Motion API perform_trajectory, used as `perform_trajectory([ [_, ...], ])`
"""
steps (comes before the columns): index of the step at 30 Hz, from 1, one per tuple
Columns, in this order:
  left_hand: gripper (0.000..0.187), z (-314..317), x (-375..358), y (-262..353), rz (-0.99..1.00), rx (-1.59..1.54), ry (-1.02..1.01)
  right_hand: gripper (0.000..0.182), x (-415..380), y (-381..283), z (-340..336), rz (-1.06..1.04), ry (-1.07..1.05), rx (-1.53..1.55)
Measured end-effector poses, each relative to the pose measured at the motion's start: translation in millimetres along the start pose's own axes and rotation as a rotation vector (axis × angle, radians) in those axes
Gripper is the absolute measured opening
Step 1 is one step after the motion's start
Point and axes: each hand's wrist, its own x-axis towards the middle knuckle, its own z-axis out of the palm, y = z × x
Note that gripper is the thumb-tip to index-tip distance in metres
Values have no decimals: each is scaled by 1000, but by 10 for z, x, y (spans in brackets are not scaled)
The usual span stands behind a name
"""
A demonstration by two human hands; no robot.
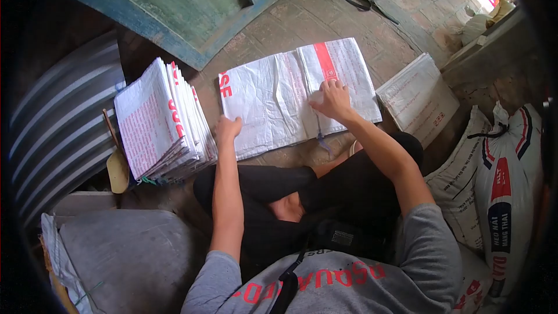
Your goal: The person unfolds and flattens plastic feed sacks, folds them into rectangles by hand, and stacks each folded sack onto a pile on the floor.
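A white woven plastic sack (261, 102) with red print lies folded on the floor in front of my crossed legs. At its left edge, my left hand (228, 129) pinches the border, thumb on top; the other fingers are partly hidden. My right hand (332, 100) rests on the sack's upper face near the red stripe, fingers apart and slightly bent. A dangling blue strip (322, 141) shows at the sack's near edge, below my right hand. Left of my left hand stands a thick stack of folded sacks (152, 122).
More flat sacks (421, 96) lie to the right. Filled sacks (511, 192) stand beyond my right knee. Corrugated sheeting (64, 122) and a yellowish blade-like tool (118, 171) are at the left. A blue-green wooden panel (168, 11) and a black strap (369, 1) lie ahead.
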Motion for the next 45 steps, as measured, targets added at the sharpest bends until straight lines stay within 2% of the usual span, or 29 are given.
perform_trajectory([
  [2,61,139,-29,-95,-86,89,64,56,-22,-34,26,-21,17,-20],
  [5,60,74,-14,-176,-194,-44,-29,55,-36,-26,4,-64,-5,-2],
  [8,51,522,379,-662,-153,-143,-66,54,-24,23,-56,-100,-75,3],
  [11,38,224,370,-614,-64,-311,-14,54,72,66,-89,-103,-166,88],
  [12,29,-92,198,-413,-45,-340,54,54,141,91,-87,-92,-219,164],
  [15,27,-453,408,-467,75,-495,155,51,282,136,-120,-48,-273,446],
  [16,24,-689,293,-320,144,-582,166,50,356,138,-102,-32,-264,527],
  [17,24,-991,81,-60,180,-537,192,50,415,127,-75,-15,-258,608],
  [19,25,-1340,-190,372,323,-685,102,61,537,120,-71,-11,-242,755],
  [21,30,-1545,-631,884,418,-844,-75,74,552,65,-419,162,-482,1120],
  [23,36,-1546,-1016,1355,489,-849,-225,87,557,112,-683,138,-549,1304],
  [24,36,-1405,-1102,1501,599,-843,-262,96,479,143,-890,109,-550,1367],
  [25,34,-1233,-1113,1619,717,-781,-320,98,444,179,-989,119,-532,1402],
  [26,34,-1164,-1232,1724,683,-793,-512,99,425,239,-1065,130,-510,1437],
  [27,34,-1136,-1415,1831,588,-765,-588,101,413,329,-1109,144,-486,1470],
  [28,35,-984,-1455,1825,573,-778,-583,90,474,424,-994,309,-364,1442],
  [29,36,-799,-1461,1789,559,-792,-578,80,477,575,-881,312,-304,1272],
  [31,37,-438,-1527,1571,368,-912,-619,61,408,769,-810,320,-191,937],
  [34,40,-129,-1789,1277,58,-1142,-749,39,463,957,-594,340,-166,515],
  [37,44,93,-1993,1079,-259,-1432,-906,33,500,985,-486,430,-250,456],
  [41,49,348,-2119,1018,-621,-1691,-1030,33,506,967,-373,502,-214,495],
  [43,61,538,-2110,1015,-625,-1728,-1007,33,521,1002,-298,521,-232,555],
  [44,67,616,-2097,1043,-638,-1730,-987,33,510,995,-275,500,-171,517],
  [45,74,660,-2079,1096,-645,-1730,-968,34,529,999,-281,506,-214,546],
])
